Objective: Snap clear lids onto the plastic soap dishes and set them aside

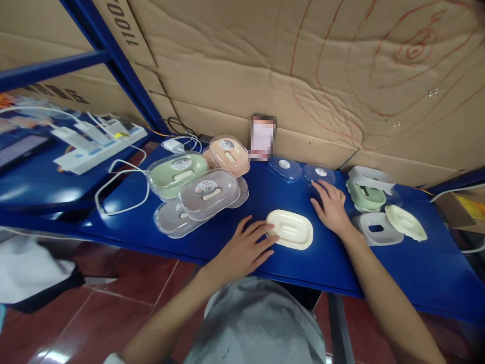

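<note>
Cream soap dish (290, 229), oval with a sunken centre, glossy plastic, no label I can read, lying flat near the front edge of the blue worktop (265, 192), about mid-width. My left hand (246, 247) lies flat with fingers spread, fingertips touching the dish's left rim, gripping nothing. My right hand (332, 206) lies flat on the worktop just right of the dish and behind it, fingers loosely apart, index tip near a clear lid (318, 174) with a small round sticker, too small to read. A second clear lid (284, 167) with the same kind of sticker sits just left of it. To the left: a stack of closed soap boxes, green (178, 173), grey (208, 191) and peach (229, 152), each with a round sticker on its clear cover, text unreadable. To the right: loose parts, a green tray (366, 196), a white insert with a slot (379, 228), a cream tray (406, 222). Behind, a cardboard wall (303, 76) with red pen scribbles; upper left shows printed digits "1100". A blurred-out card (262, 137) leans against it. Far left, a white power strip (100, 144) with cables.
</note>
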